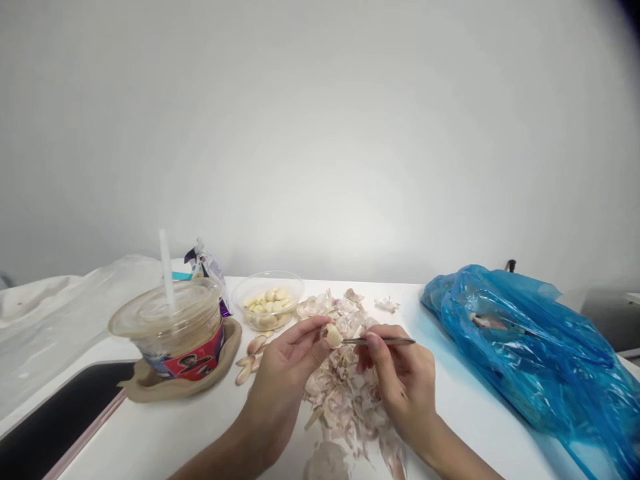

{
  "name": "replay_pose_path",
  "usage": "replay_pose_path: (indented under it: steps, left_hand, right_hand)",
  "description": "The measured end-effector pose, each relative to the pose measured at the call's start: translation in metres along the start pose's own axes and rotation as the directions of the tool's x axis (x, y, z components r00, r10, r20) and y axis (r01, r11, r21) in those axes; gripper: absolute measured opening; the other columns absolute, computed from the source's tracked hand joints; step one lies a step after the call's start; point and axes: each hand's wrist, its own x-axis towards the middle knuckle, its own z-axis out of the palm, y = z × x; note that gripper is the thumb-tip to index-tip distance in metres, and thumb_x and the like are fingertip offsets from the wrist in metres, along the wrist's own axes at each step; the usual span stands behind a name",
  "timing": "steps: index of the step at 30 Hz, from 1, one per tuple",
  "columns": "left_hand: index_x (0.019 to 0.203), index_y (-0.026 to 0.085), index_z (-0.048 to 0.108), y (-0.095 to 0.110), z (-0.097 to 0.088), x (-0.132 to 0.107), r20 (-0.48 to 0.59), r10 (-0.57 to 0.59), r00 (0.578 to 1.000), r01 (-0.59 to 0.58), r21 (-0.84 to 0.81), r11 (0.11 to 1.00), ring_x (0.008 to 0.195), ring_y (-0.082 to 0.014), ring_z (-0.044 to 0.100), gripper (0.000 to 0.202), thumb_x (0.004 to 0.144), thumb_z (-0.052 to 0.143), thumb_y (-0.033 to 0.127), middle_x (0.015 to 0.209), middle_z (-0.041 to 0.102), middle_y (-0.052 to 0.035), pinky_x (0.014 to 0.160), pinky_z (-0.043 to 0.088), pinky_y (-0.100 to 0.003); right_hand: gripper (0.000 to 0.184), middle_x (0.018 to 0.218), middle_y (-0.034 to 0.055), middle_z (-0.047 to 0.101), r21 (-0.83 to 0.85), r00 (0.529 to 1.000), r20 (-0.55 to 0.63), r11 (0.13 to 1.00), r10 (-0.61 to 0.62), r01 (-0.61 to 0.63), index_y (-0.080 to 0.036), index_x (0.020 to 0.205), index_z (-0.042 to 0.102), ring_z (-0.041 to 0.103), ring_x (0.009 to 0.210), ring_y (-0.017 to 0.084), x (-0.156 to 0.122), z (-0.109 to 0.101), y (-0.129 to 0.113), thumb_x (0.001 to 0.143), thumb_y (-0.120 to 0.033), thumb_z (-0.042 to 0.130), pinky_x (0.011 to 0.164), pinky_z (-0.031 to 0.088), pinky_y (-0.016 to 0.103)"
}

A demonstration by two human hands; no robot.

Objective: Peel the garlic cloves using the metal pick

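Observation:
Between the thumb and fingers of my left hand [283,377] is a garlic clove [333,336], its pale flesh partly bare and some darker skin at its left side. My right hand [403,383] pinches a thin metal tool [400,341], perhaps a small knife; its tip meets the clove and its exact kind is hard to make out. Below both hands spreads a heap of papery garlic skins [345,407]. Several unpeeled cloves [245,370] lie left of my left hand. Behind them, a clear plastic bowl [240,303] holds peeled garlic cloves [267,307].
At left, a lidded drink cup [195,350] with a straw [167,273] stands in a cardboard holder [227,360], beside a dark flat device [65,413]. A purple-and-white wrapper [210,263] sits behind. A blue plastic bag [530,360] covers the right side of the white table [465,413].

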Motion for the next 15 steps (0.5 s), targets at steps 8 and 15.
replay_pose_path:
  steps: [8, 15]
  left_hand:
    - [0.096, 0.019, 0.06, 0.0002, -0.0004, 0.0001, 0.011, 0.005, 1.0, -0.005, 0.016, 1.0, 0.107, -0.019, 0.052, 0.026, 0.071, 0.065, 0.022, 0.098, 0.067, -0.0046, 0.092, 0.037, -0.029]
    - [0.092, 0.018, 0.065, 0.0, 0.0026, -0.0011, 0.01, -0.007, 1.0, 0.007, -0.023, 1.0, 0.087, -0.0147, 0.06, 0.021, 0.071, 0.064, 0.021, 0.085, 0.069, -0.0036, 0.078, 0.046, -0.022]
  right_hand:
    - [0.014, 0.063, 0.0011, 0.058, 0.033, 0.999, 0.032, 0.999, -0.028, 0.027, -0.017, 0.08, 0.057, 0.054, 0.052, 0.012, -0.0003, -0.0009, -0.002, 0.085, -0.015, 0.045, 0.051, 0.043, 0.025]
    - [0.018, 0.053, -0.0006, 0.058, 0.293, 0.97, 0.101, 0.925, 0.222, -0.242, -0.016, 0.076, 0.05, 0.057, 0.049, 0.013, 0.0047, 0.0006, -0.0061, 0.089, -0.026, 0.042, 0.05, 0.046, 0.024]
